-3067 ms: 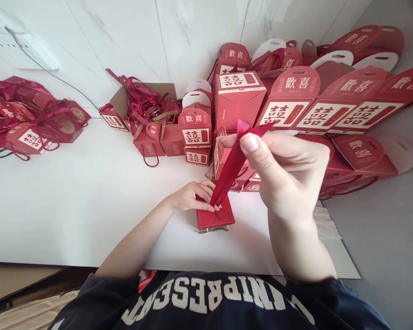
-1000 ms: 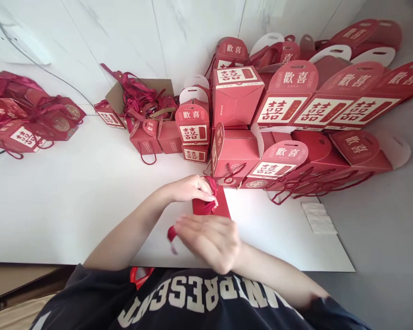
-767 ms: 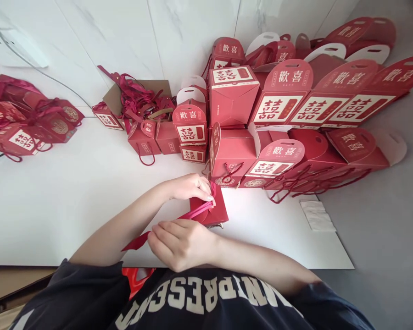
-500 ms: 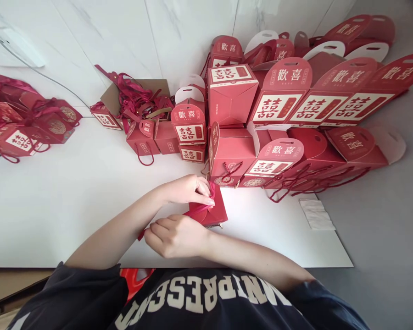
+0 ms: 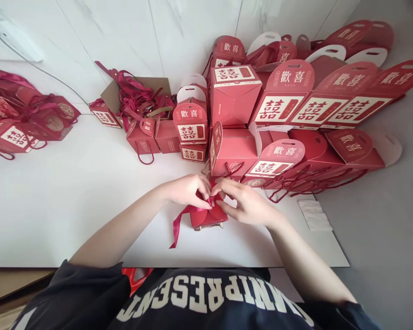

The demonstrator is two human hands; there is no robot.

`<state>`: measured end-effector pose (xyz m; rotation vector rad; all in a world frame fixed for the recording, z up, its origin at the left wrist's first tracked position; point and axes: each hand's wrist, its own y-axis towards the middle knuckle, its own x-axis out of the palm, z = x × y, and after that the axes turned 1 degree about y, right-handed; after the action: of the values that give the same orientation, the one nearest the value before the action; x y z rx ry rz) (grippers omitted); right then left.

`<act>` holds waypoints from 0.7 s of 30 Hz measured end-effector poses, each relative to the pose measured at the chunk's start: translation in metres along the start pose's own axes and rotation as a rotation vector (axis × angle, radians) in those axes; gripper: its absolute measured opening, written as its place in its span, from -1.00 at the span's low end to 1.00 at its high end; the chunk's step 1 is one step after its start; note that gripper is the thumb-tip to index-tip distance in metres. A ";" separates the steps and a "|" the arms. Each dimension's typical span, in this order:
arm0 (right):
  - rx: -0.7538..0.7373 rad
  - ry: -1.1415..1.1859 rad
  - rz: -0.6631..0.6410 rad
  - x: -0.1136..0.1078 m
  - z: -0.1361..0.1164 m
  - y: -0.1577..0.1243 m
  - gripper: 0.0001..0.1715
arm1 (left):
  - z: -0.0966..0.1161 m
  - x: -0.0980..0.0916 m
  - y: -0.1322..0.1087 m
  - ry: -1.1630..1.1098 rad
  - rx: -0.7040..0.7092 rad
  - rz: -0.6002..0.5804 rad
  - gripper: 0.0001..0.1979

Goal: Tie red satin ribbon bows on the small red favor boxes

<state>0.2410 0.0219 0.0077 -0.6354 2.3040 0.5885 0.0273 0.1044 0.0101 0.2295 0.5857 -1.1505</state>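
A small red box stands on the white table near its middle, with a gold cord along its front side. Over the top of this box lies a dark pink ribbon, one tail trailing left onto the table. My left hand pinches the ribbon at the box's top centre. From the right, my right hand reaches to the same spot, its thumb and forefinger bent around the ribbon loop there. Fingertips of both hands nearly meet, and they partly hide the ribbon's crossing.
Stacked red gift boxes fill the back right. An open carton of ribbons stands behind smaller boxes at the back centre. More ribboned boxes sit far left. White tissues lie near the right edge.
My right hand has swung from the front left of the box to its right side, leaving the ribbon tail hanging left. My left hand stays almost in place.
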 end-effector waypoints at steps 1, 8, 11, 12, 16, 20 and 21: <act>-0.006 -0.029 -0.060 -0.004 0.004 0.001 -0.71 | 0.001 0.000 0.000 -0.001 -0.024 -0.005 -0.92; -0.072 -0.189 -0.230 -0.010 0.003 0.017 -0.80 | -0.003 -0.001 -0.001 -0.013 -0.032 -0.013 -0.91; -0.105 -0.150 -0.289 -0.016 0.002 0.017 -0.81 | -0.004 -0.001 0.000 0.014 -0.023 -0.022 -0.92; -0.116 -0.146 -0.310 -0.019 0.002 0.017 -0.82 | -0.004 -0.002 0.000 0.020 -0.019 -0.028 -0.93; -0.131 -0.225 -0.326 -0.033 0.002 0.011 -0.85 | -0.006 -0.004 0.000 0.019 -0.010 -0.077 -0.91; -0.098 -0.562 -0.232 -0.043 -0.004 -0.001 -0.79 | -0.007 -0.005 0.000 0.023 -0.011 -0.103 -0.89; -0.068 -0.666 -0.216 -0.044 -0.006 -0.005 -0.77 | -0.007 -0.006 0.000 0.023 -0.014 -0.102 -0.89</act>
<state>0.2700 0.0274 0.0414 -0.5975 1.5802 0.6558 0.0237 0.1120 0.0075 0.2028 0.6317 -1.2429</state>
